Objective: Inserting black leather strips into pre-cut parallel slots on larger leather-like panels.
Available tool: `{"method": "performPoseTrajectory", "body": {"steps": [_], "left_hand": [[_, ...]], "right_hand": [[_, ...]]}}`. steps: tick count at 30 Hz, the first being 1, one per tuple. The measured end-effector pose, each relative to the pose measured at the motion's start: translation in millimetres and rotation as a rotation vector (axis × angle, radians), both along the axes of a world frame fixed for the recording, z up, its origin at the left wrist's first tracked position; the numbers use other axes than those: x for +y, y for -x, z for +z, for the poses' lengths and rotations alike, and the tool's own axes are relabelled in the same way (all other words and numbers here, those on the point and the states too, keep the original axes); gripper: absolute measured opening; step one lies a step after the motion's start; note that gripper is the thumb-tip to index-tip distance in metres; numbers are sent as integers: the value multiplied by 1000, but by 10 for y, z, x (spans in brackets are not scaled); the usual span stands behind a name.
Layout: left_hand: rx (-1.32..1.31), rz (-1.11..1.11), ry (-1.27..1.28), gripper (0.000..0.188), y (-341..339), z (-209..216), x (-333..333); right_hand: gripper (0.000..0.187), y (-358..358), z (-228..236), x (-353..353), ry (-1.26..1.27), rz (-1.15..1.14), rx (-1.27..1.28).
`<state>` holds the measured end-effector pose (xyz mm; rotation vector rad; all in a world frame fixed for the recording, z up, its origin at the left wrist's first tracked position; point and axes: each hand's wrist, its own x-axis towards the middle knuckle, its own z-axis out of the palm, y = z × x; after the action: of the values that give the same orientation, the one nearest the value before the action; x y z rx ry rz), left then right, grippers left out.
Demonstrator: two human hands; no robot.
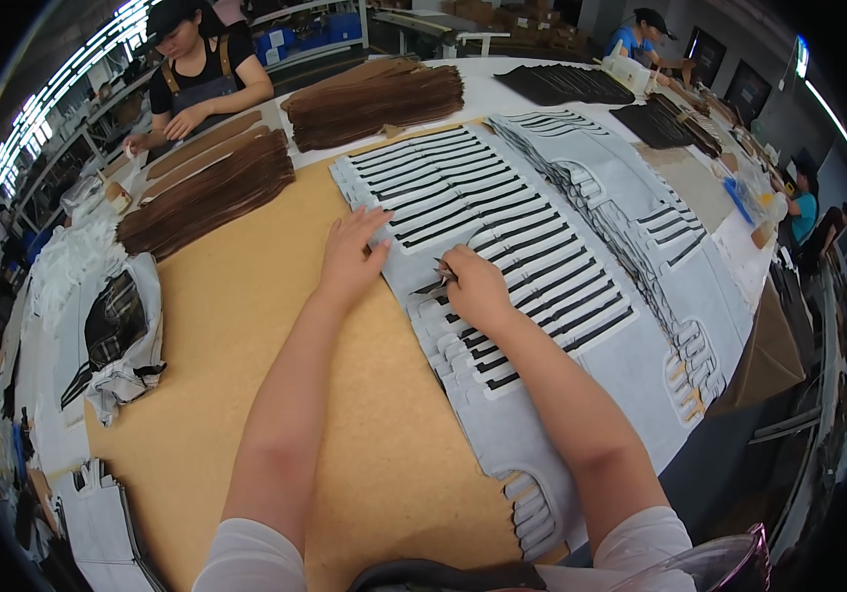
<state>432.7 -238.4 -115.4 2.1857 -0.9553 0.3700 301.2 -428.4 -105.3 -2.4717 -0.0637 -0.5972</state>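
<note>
My left hand point(352, 259) rests with spread fingers on the left edge of a stack of pale grey sheet pieces point(497, 434). Rows of black strips with white borders point(482, 202) run across this stack. Over the strips' near left ends, my right hand point(478, 291) is closed round a small dark pointed metal tool point(440, 268). Its tips poke out past the fingers toward the left hand; the rest is hidden in the grip, so its exact kind is unclear. Just below, several strip ends point(458, 350) look lifted and curled.
More grey pieces point(640, 266) overlap to the right. Bundles of brown strips point(374, 104) and black ones point(561, 85) line the table's far side. A crumpled white and plaid bundle point(122, 335) lies left on the tan board point(236, 395). Co-workers sit across the table.
</note>
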Motion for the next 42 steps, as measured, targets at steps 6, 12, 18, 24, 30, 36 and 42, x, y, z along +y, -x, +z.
{"method": "performPoseTrajectory", "body": {"steps": [6,12,18,24,30,36,42], "left_hand": [[133,89,-442,57,77,-25,-22],[140,194,-488,62,82,-27,-19],[166,76,-191,59,38,-57,-53],[1297,-605,690,61,407,38,-327],[1595,-699,760,72,1032,178,-354],[1784,-486,963,71,1658,98,-346],[1730,-529,932,66,1827,134,-306]], "right_hand": [[15,-3,27,33,13,13,-8],[16,-8,8,21,11,6,-10],[16,14,33,50,8,6,0],[19,49,1,-34,-172,-31,-169],[29,69,92,-53,-294,-109,-401],[45,394,635,102,-340,-45,-534],[42,1458,950,21,265,-55,165]]}}
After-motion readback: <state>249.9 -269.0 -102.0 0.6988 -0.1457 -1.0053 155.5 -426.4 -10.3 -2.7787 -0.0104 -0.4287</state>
